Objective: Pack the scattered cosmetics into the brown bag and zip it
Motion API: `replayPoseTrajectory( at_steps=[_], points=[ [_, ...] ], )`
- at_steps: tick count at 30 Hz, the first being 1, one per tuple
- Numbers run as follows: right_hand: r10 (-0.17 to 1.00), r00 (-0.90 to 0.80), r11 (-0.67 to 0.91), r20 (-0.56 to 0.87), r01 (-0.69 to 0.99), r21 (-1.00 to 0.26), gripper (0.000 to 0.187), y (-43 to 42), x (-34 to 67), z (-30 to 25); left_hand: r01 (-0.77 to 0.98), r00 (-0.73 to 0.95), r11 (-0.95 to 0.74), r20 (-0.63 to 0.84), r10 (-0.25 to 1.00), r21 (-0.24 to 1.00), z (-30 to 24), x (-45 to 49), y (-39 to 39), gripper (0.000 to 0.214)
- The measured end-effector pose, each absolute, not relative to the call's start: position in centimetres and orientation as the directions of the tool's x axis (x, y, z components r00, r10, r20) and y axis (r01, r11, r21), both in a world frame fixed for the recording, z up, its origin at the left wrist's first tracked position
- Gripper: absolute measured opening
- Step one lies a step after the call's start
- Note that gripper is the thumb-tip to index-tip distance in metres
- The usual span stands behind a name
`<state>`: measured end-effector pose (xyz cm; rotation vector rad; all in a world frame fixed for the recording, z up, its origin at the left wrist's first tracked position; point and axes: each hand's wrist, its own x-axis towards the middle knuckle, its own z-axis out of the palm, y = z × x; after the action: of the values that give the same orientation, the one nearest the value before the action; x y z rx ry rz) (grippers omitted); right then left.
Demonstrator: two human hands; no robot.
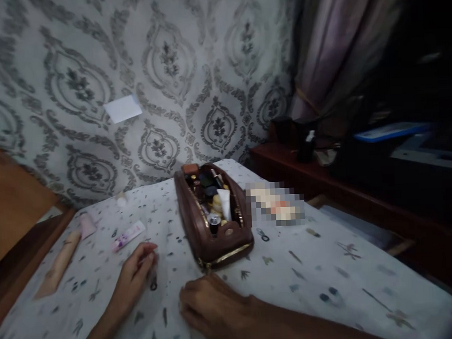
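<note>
A brown zippered toiletry bag stands on the patterned sheet with its top unzipped. Inside it are a white tube, a dark-capped bottle and several other cosmetics. My right hand rests just in front of the bag, by the hanging zipper end, its fingers curled under; whatever they may hold is hidden. To the left, my left hand hovers over or lies on the sheet with loosely bent fingers and nothing visible in them. Beyond it lies a white and purple tube.
A pink tube and a long beige tube lie along the sheet's left side. Right of the bag is a pixelated item. A dark red wooden ledge runs along the right. Patterned wallpaper covers the wall behind.
</note>
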<state>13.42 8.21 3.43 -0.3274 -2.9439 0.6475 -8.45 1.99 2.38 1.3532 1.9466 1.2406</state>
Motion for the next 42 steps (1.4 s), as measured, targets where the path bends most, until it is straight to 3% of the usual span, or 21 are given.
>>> replayPoseTrajectory(
  at_steps=[3,6,9,12,14,16,18,27,35,42],
  points=[
    [0.291,-0.952,0.834,0.095,0.204,-0.512,0.016,7.8,12.4,2.8,0.661,-0.442,0.113,0.263,0.857,0.742,3.0,-10.9,1.2,0.027],
    [0.351,-0.924,0.76,0.153,0.185,-0.623,0.022,7.4,10.9,2.4,0.835,-0.45,0.187,0.448,0.772,0.517,2.9,-13.8,0.2,0.024],
    [0.387,-0.905,0.668,0.178,0.142,-0.731,0.025,7.1,8.4,2.0,0.891,-0.439,0.266,0.546,0.714,0.369,2.1,-16.9,-0.3,0.027],
    [0.48,-0.862,0.499,0.162,0.116,-0.859,0.022,7.0,5.1,1.5,0.884,-0.453,0.287,0.529,0.718,0.368,0.6,-19.5,-0.1,0.035],
    [0.549,-0.832,0.283,0.075,0.101,-0.954,0.02,7.0,2.8,1.1,0.873,-0.462,0.274,0.505,0.729,0.402,-0.6,-20.5,0.2,0.038],
    [0.591,-0.807,0.068,-0.016,0.069,-0.995,0.02,7.0,0.8,0.5,0.861,-0.471,0.259,0.495,0.731,0.437,-1.6,-21.0,0.4,0.038],
    [0.626,-0.779,-0.027,-0.03,0.017,-0.999,0.023,7.0,-0.5,-0.3,0.852,-0.478,0.248,0.491,0.729,0.462,-2.3,-21.2,0.5,0.038],
    [0.63,-0.759,0.152,0.164,-0.087,-0.984,0.021,6.4,-0.6,-3.1,0.821,-0.483,0.224,0.431,0.762,0.525,-1.5,-22.4,0.4,0.026],
    [0.606,-0.775,0.222,0.179,-0.052,-0.974,0.022,6.3,-0.5,-2.8,0.811,-0.482,0.232,0.388,0.786,0.537,-0.8,-21.7,0.3,0.019],
    [0.603,-0.782,0.213,0.159,-0.034,-0.977,0.023,6.3,-0.4,-2.7,0.857,-0.512,0.437,0.361,0.779,0.273,1.6,-22.7,-0.2,0.025]
  ],
)
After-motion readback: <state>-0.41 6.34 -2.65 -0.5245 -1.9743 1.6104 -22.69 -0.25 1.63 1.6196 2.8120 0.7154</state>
